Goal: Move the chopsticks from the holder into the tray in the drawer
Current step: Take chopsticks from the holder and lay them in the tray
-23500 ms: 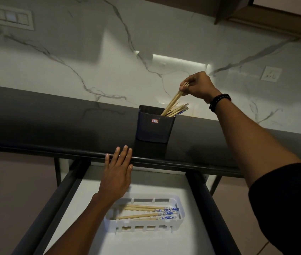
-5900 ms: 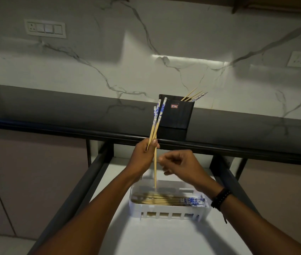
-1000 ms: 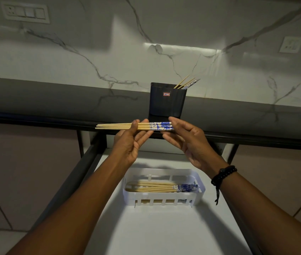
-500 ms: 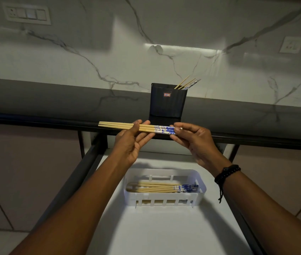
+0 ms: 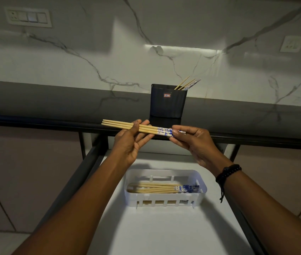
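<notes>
One bundle of chopsticks (image 5: pixel 146 128) held near level: left hand (image 5: pixel 130 144) gripping mid-shaft, right hand (image 5: pixel 195 144) pinching blue ends. Below at 6 o'clock, tray (image 5: pixel 164 199); holder (image 5: pixel 167 105) at 12 on counter (image 5: pixel 53 100).

A bundle of chopsticks (image 5: pixel 146 128), pale wood with blue-and-white patterned handle ends, is held level in the air above the open drawer (image 5: pixel 164 232), just in front of the counter edge. The left hand (image 5: pixel 129 144) grips its plain middle, thumb on top; the right hand (image 5: pixel 195 142) pinches the patterned end. Behind the bundle, a dark upright holder (image 5: pixel 167 104) stands on the counter, and a few loose chopsticks (image 5: pixel 186 84) lean out at its right rear corner. Below, a white slotted tray (image 5: pixel 164 198) sits on the drawer's white floor. Stored chopsticks (image 5: pixel 157 188) lie flat in it lengthwise, patterned ends to the right.
</notes>
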